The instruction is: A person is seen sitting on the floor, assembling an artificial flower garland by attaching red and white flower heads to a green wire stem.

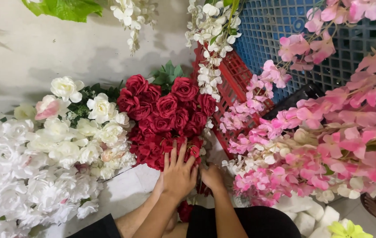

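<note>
Flowers cover the floor [126, 189]; the left hand [178, 174] lies flat and open on the red roses [166, 114] just beyond it, and the right hand [212, 176], beside it, is too hidden to tell.

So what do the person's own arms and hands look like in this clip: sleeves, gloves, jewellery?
Both forearms are bare to the bottom edge of the frame, with no sleeves showing. The left hand has no glove, ring or watch visible. The right hand also looks ungloved, though it is partly tucked into the flowers, so its fingers cannot be checked. Black clothing shows beneath the arms.
</note>
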